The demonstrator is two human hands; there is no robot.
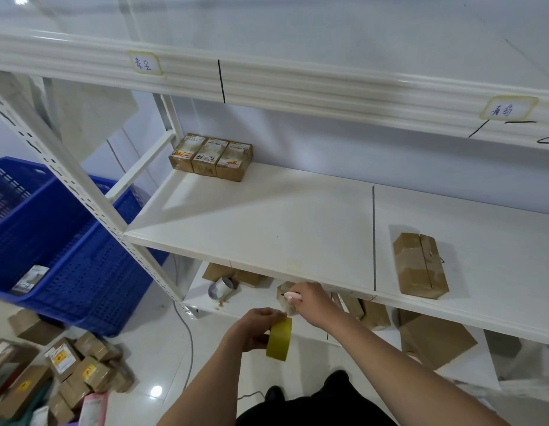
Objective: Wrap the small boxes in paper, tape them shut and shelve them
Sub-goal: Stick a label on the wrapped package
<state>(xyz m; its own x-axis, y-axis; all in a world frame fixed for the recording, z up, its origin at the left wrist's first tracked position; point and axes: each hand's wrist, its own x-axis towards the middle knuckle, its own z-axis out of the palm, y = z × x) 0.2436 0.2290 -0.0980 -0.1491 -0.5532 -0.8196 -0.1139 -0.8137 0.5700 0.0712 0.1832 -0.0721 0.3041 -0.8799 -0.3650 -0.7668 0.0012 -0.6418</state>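
Left hand (pixel 256 329): grips yellow tape roll (pixel 279 339). Right hand (pixel 310 302), at its 1 o'clock: fingers curled round pink cutter (pixel 293 296), against a wrapped box (pixel 285 295).

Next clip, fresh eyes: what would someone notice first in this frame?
Probably the two hands low in the middle: the left hand grips a yellow tape roll, while the right hand holds a pink pen by the shelf edge. Next, the white shelf with three taped boxes at its back left corner and one brown parcel on the right. A big blue crate sits at left.
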